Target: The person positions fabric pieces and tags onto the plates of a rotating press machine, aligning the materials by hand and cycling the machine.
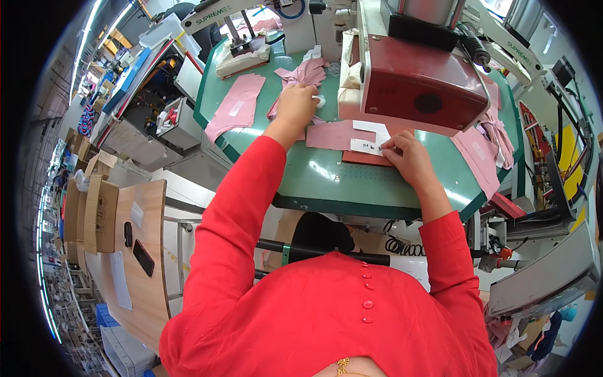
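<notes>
My left hand reaches over a bunched pink cloth on the green work table. Its fingers are closed, and a small white piece shows at their tips. A flat pink fabric piece lies in front of the heat press, partly on a reddish-brown pad. On that fabric is a white transfer sheet with dark marks. My right hand pinches the sheet's right end between thumb and fingers. The press's dark red head stands just beyond it.
Pink cut pieces lie at the table's left and right. A second press arm stands at the far left over a padded base. To my left, a wooden table holds a phone and cardboard boxes.
</notes>
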